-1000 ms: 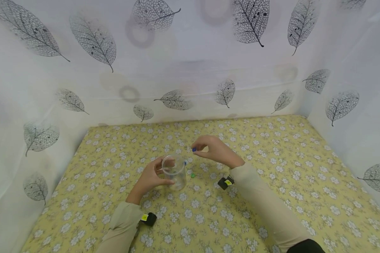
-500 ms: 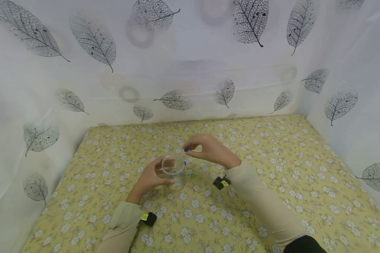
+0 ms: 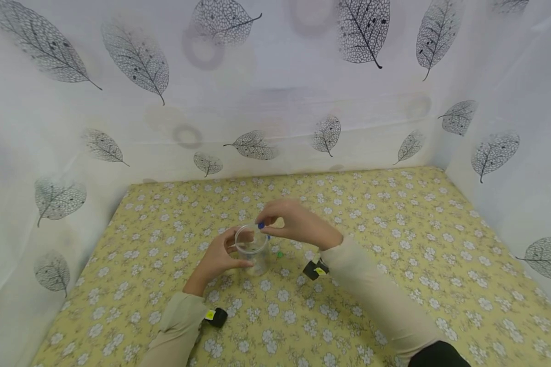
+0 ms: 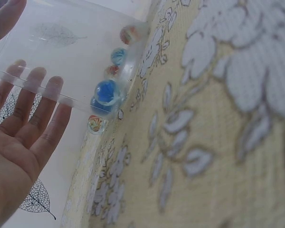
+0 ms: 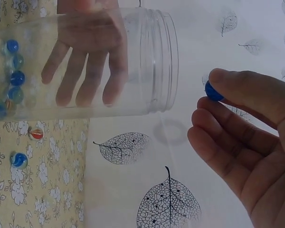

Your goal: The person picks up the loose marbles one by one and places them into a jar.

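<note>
My left hand [image 3: 217, 259] grips a clear plastic jar [image 3: 258, 264], thumb on the near side and fingers behind it. The jar stands upright on the cloth with its mouth uncovered. Inside, at its bottom, lie several glass marbles, among them a blue marble [image 4: 107, 91] and a dark blue one [image 5: 17, 78]. Between thumb and index finger, my right hand [image 3: 296, 221] pinches another blue marble [image 5: 213, 91], just above the jar's rim. That marble overlaps the far right of the rim in the head view.
Outside the jar, a red-and-white swirled marble [image 5: 36, 134] and a blue swirled marble [image 5: 19, 160] lie on the yellow flowered cloth [image 3: 349, 306]. A greenish marble [image 3: 280, 254] shows right of the jar in the head view. Leaf-printed white curtains [image 3: 275, 102] enclose the table.
My right hand has moved left with the pinched blue marble, from right of the jar to its rim, lowering slightly at the end. The left hand and jar have stayed put.
</note>
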Available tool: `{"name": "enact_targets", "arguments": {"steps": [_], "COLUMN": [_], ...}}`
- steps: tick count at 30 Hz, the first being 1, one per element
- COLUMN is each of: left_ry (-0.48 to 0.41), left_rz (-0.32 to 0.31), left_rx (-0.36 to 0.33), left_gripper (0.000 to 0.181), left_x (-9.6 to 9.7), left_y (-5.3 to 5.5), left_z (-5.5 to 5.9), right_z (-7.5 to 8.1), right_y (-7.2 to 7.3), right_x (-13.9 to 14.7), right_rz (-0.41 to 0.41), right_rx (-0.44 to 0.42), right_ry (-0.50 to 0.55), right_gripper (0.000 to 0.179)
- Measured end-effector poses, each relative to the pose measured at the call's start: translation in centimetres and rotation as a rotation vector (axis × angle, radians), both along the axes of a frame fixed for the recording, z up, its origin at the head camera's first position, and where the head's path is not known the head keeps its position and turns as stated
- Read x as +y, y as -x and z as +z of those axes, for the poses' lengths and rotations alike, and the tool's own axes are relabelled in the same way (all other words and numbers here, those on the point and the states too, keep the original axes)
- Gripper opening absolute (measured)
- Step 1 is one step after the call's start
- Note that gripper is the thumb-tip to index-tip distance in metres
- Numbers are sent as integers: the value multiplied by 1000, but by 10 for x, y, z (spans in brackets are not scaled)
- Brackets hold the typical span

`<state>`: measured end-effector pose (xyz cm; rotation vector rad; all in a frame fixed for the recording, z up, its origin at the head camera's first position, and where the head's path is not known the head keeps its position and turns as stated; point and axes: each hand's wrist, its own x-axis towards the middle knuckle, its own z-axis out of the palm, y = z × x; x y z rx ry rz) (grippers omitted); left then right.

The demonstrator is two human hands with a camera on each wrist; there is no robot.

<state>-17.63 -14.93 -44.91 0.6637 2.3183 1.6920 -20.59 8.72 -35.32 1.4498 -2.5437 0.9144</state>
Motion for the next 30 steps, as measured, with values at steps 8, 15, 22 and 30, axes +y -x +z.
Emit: {"name": "enact_targets", "arguments": {"steps": [8,15,22,30], "left_ry": [4,-4,-8,-11], "left_rz": [4,-5,-6,-4], "left_rx": [-6,-6,-3,-6], "left_gripper": [75,74,72,72], "left_x": [0,0,0,0], "left_y": [0,-1,-2,-2], "left_z": [0,1,1,1], "right_z": [-1,-3,-6,-6], "right_y": [-3,-3,-2,-3], "right_x": [-4,-5,-4,-4], "right_rz": [20,26,27,15], "right_rx": [10,2,-1,-11], "right_ry": [-20,-35,-44,-61], "right_gripper": [14,13,13,14]}}
